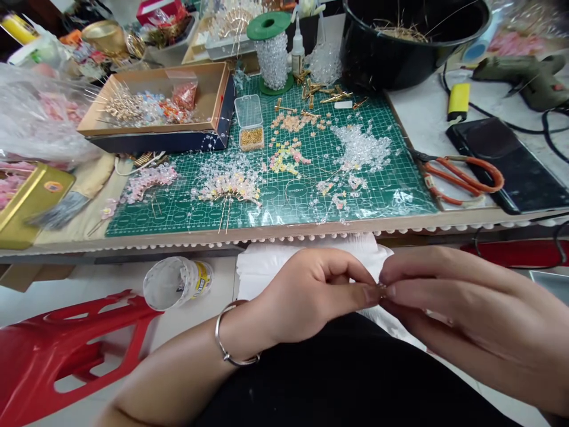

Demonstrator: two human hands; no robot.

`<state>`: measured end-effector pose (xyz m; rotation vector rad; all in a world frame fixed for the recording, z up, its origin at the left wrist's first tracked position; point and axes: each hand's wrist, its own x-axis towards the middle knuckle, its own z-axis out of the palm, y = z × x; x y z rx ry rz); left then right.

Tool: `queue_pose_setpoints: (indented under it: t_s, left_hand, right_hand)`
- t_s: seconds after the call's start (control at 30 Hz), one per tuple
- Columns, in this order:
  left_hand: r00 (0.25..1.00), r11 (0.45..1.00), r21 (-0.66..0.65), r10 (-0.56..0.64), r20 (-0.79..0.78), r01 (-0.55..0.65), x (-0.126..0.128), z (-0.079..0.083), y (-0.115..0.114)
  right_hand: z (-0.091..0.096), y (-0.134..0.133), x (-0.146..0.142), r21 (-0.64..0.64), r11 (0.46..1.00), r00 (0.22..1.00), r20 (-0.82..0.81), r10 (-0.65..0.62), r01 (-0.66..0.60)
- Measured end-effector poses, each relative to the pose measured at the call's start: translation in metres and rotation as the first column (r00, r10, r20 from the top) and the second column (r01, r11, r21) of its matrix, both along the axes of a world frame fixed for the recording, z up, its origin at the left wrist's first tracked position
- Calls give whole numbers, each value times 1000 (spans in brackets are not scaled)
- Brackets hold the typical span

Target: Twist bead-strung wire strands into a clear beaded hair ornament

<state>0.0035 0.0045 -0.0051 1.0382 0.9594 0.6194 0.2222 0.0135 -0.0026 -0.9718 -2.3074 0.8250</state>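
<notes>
At the beading bench [284, 236], hold the tiny glinting piece [381, 290], too small to make out, steady and pinched tight between the fingertips of your left hand [311, 296] and right hand [462, 302], above the white tissue [284, 267] and just below the green cutting mat [391, 198].

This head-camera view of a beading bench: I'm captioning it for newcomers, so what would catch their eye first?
The green cutting mat fills the bench's middle, strewn with clear and pink beads and a fan-shaped beaded hairpiece with gold prongs. In the foreground, the left hand and right hand pinch a tiny piece between their fingertips. At top right, a large black tub holding straw stands out.
</notes>
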Motion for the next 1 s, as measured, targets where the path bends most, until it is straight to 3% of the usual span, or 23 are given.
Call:
queue_pose_setpoints:
  t_s: [0.03,0.07,0.17,0.23,0.33,0.4,0.57,0.67,0.73,0.83,0.9,1.0]
  left_hand:
    - [991,986,165,-18,-129,39,-1,2,-1]
    - [968,935,340,-7,-253,96,-1,2,-2]
    - [860,640,703,126,-494,310,-2,1,-4]
    - [782,443,774,222,-583,451,-2,0,-4]
    - [693,165,774,360,-625,612,-6,5,4]
    - [656,71,747,429,-621,661,-13,14,13]
    - [561,98,738,584,-586,668,-39,36,39]
    - [449,187,730,681,-578,657,-50,44,52]
    - [359,232,788,793,-493,570,-56,48,55]
    - [280,263,919,896,-345,293,-62,49,49]
    - [350,303,932,867,-356,196,-65,46,42]
    - [551,343,895,705,-446,285,-65,35,33]
  right_hand:
    - [-1,1,0,23,1000,1000,-11,16,-16]
    - [-2,2,0,28,999,999,-23,32,-31]
    - [-3,3,-1,-3,999,999,-24,31,-31]
    - [-4,5,-2,24,999,999,-17,36,-36]
    - [-6,8,3,64,998,999,-17,29,-28]
    - [-7,12,10,53,998,999,-37,-29,31]
    - [-11,32,28,-26,962,952,-141,-272,272]
    - [-13,60,25,-66,928,904,-210,-373,368]
    - [-15,85,18,-37,907,882,-218,-417,419]
    - [-19,119,4,-14,895,883,-151,-443,447]
    - [-22,136,-6,6,913,909,-104,-404,407]
    - [-27,152,-19,67,941,943,-24,-331,332]
